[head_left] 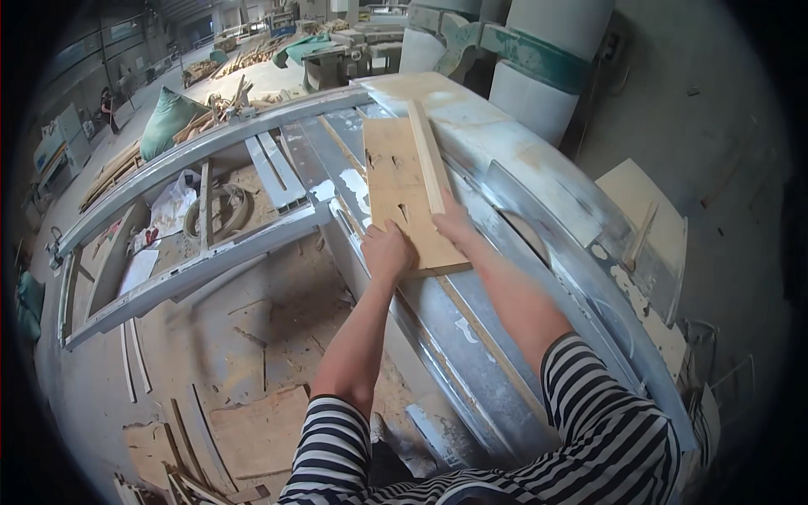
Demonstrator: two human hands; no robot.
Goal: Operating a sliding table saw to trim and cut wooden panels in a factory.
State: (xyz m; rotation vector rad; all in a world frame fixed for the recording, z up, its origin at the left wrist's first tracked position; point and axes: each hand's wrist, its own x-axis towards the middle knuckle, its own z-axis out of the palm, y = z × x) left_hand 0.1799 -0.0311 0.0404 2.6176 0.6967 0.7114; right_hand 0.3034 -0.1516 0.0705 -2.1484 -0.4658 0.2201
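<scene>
A flat wooden board [396,181] with dark knots lies lengthwise on the metal machine table [497,337]. Along its right side runs a long, pale wood strip [426,151], reaching a little past the board's far end. My left hand [388,250] grips the board's near left edge, fingers curled over the top face. At the strip's near end, my right hand [455,220] is closed around it; part of the fingers is hidden behind the hand. Both forearms stretch forward over the table.
To the left extends an open metal frame [252,233] with crossbars. Large white ducts with green bands [539,59] stand at the far right. A green sack [168,120] and scrap wood lie beyond the frame. Offcuts [261,429] litter the floor at lower left.
</scene>
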